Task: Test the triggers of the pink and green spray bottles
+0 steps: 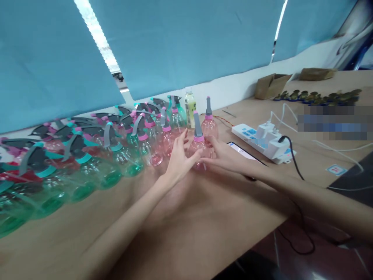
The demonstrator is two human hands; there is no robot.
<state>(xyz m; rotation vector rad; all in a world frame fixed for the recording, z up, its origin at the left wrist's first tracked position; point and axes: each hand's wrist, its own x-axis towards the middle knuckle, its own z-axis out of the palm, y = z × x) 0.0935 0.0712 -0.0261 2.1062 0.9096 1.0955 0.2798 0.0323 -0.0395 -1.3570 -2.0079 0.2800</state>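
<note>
A clear pink spray bottle with a grey trigger head and pink collar stands upright on the table between my hands. From the right, my right hand grips its body with thumb and fingers. At the bottle's left side is my left hand, open, its fingers stretched forward and the thumb reaching to the bottle; whether it touches is hard to tell. Just behind stands another pink spray bottle. To the left, rows of spray bottles include a pink one and a green one.
A labelled drink bottle stands at the back by the wall. To the right lie a phone and a white power strip with plugs and cables. Farther off are a cardboard box and a row of small dark-and-gold items.
</note>
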